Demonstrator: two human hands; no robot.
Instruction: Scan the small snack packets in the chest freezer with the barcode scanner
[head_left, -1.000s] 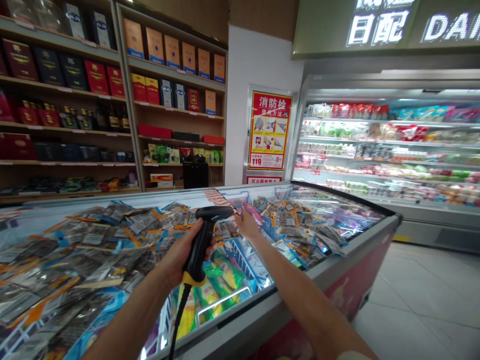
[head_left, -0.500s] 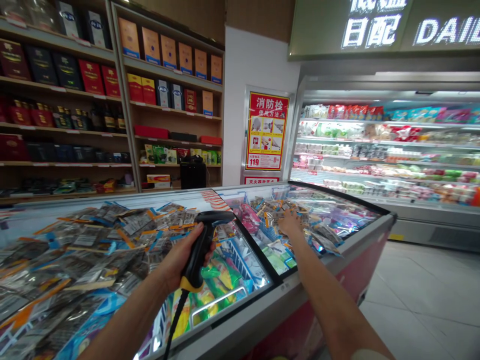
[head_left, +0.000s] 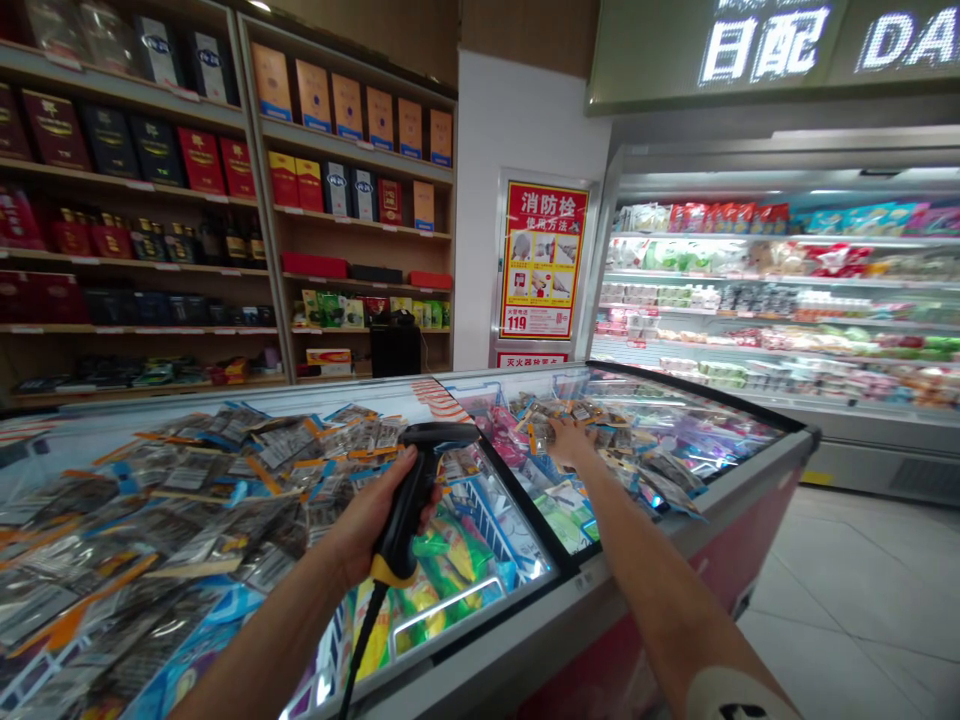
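Observation:
My left hand (head_left: 382, 505) is wrapped round the grip of a black and yellow barcode scanner (head_left: 409, 505). The scanner's head points right, and its cable hangs down. Over on the freezer's right-hand glass, my right hand (head_left: 571, 442) reaches down onto a small pile of clear snack packets (head_left: 619, 437); its fingers look spread, their tips partly hidden among the packets. A much larger heap of similar packets (head_left: 217, 500), with orange and blue edges, covers the left-hand glass beside my left arm.
The chest freezer (head_left: 517, 610) has a black-framed glass top, with yellow-green bags (head_left: 442, 560) visible beneath. Behind it stand shelves of boxes and bottles (head_left: 360, 220) and a red fire-hydrant notice (head_left: 545, 260). A lit refrigerated display (head_left: 750, 300) and tiled floor (head_left: 855, 570) are at right.
The whole view has shifted slightly, so the scene sits a little further right. My right hand has moved slightly left over the small packet pile. The scanner stays in my left hand.

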